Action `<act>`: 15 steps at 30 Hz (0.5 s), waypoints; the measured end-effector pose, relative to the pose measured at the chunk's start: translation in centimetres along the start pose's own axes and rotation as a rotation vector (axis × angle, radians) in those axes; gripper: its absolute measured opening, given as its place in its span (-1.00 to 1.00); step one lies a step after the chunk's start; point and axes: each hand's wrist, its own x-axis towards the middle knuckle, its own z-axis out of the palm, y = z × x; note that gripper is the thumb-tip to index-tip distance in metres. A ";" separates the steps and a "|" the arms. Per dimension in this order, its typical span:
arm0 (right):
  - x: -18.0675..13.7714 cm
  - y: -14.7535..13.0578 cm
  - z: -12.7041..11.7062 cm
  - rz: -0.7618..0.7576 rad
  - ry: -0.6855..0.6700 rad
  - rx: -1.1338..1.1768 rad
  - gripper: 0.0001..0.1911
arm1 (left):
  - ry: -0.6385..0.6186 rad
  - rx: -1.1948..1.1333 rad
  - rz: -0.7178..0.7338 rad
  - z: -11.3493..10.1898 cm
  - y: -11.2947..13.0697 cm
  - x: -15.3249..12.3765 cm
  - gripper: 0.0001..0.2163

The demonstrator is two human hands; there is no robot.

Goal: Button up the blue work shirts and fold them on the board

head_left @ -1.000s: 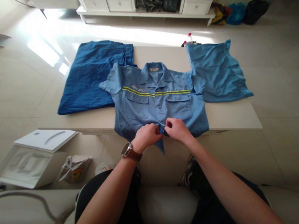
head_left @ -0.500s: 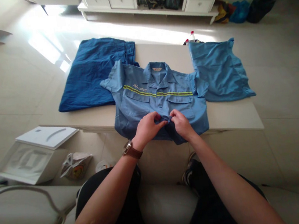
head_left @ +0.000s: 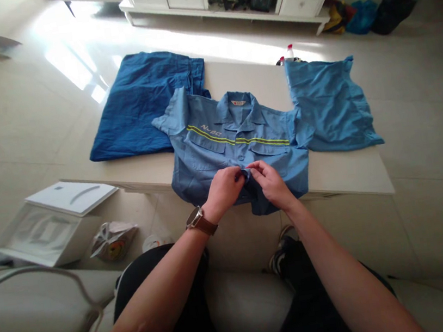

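A short-sleeved blue work shirt [head_left: 207,154] lies front side up, its collar pointing away from me and a yellow-green stripe across the chest. My left hand [head_left: 226,188], with a watch on the wrist, pinches the front edge of the shirt near its lower middle. Close beside it, my right hand [head_left: 268,181] grips the same front opening with thumb and forefinger. Whether a button sits between the fingertips is too small to make out. Below the hands, part of the hem hangs over the table's near edge.
Dark blue folded cloth [head_left: 131,112] lies at the table's left and a lighter blue garment [head_left: 332,106] at its right. The pale table [head_left: 350,172] stands before my knees. Bottles [head_left: 290,52] show behind it. An open white box [head_left: 60,221] and a plastic bag [head_left: 113,240] are at left.
My fingers have shifted slightly at the shirt's front edge, the right fingertips lifting a little. The whole view has moved slightly. Both hands keep hold of the cloth.
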 end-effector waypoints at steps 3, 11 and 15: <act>0.1 -0.1 -0.6 -0.026 0.046 -0.070 -0.69 | 0.017 -0.022 -0.007 -0.2 0.0 0.1 -0.80; 0.7 -0.1 -3.4 0.015 0.339 -0.263 -0.73 | -0.144 0.093 -0.054 -1.4 0.0 0.0 -0.81; 0.5 -0.5 -3.2 0.132 0.184 -0.216 -0.80 | -0.439 0.253 -0.081 -1.6 -0.8 -0.5 -0.84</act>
